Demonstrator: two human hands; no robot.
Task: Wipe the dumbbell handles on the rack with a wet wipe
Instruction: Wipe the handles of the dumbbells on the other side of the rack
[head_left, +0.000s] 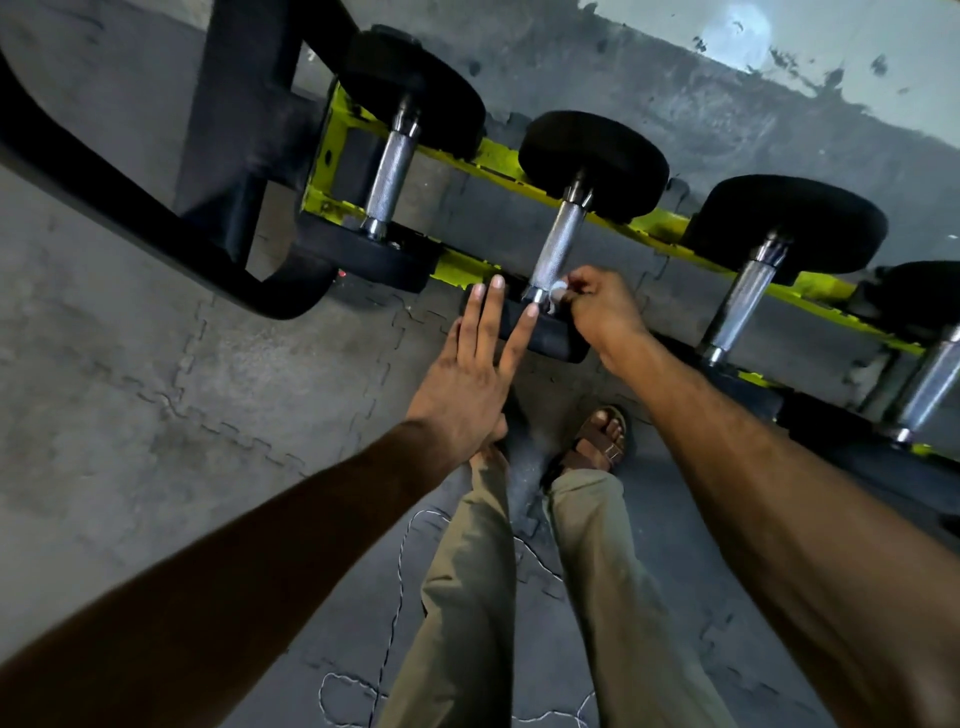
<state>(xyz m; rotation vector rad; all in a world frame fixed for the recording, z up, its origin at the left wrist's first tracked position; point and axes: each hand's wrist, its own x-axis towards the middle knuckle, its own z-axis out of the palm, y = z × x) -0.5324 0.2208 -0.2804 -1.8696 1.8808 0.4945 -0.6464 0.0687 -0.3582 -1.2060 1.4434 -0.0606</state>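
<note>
The person's right hand (597, 306) is pinching a small bunched white wet wipe (557, 296) between thumb and fingertips. It is pressing the wipe against the near end of the knurled silver steel handle (558, 244) of the second dumbbell, right where the bar is meeting the near black rubber head (550, 338). The left hand (467, 374) is lying flat on that head with fingers straight, gripping nothing and seemingly steadying the weight. The dumbbell is sitting across the low yellow-green metal rack (493, 156), with a neighbouring handle (392, 174) on the left and further handles (737, 306) on the right, all just above the grey interlocking floor mats (156, 364). The wipe is looking soft, limp and very light, so it is probably needing to be wrapped round the bar and held firmly by its folds. The rough knurling is likely dragging at it and may be fraying it. The dumbbell is looking heavy and rigid, though its round head could be rolling slightly, which is perhaps why the palm is resting there. No packet, box or bin is showing in view.
</note>
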